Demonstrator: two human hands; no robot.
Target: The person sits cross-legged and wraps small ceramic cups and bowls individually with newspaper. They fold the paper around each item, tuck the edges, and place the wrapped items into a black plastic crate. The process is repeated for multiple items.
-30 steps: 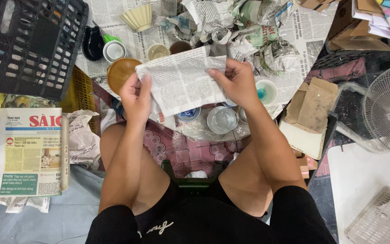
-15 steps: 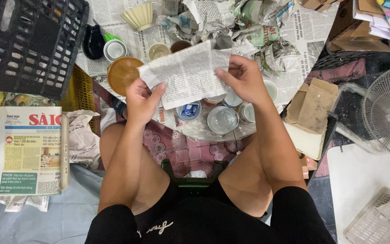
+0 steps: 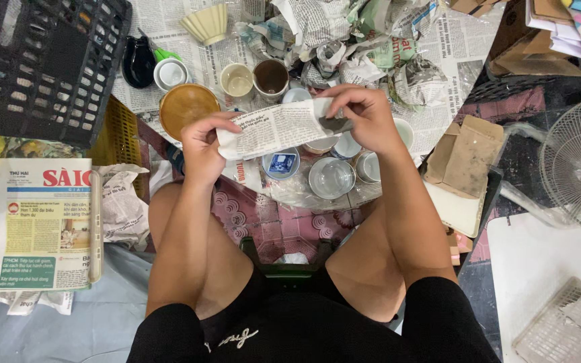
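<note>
At centre frame the left hand (image 3: 201,142) pinches the left end of a rolled newspaper sheet (image 3: 277,126), fingers closed on it. The right hand (image 3: 366,115) clamps the right end, where something dark shows inside. Below lie a small blue-patterned dish (image 3: 282,163) and a clear glass bowl (image 3: 331,177); a brown plate (image 3: 184,105) sits at left.

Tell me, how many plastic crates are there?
3. The black plastic crate sits top left, the yellow plastic crate peeks out beneath it, the white plastic crate lies bottom right. Others may be hidden.
</note>
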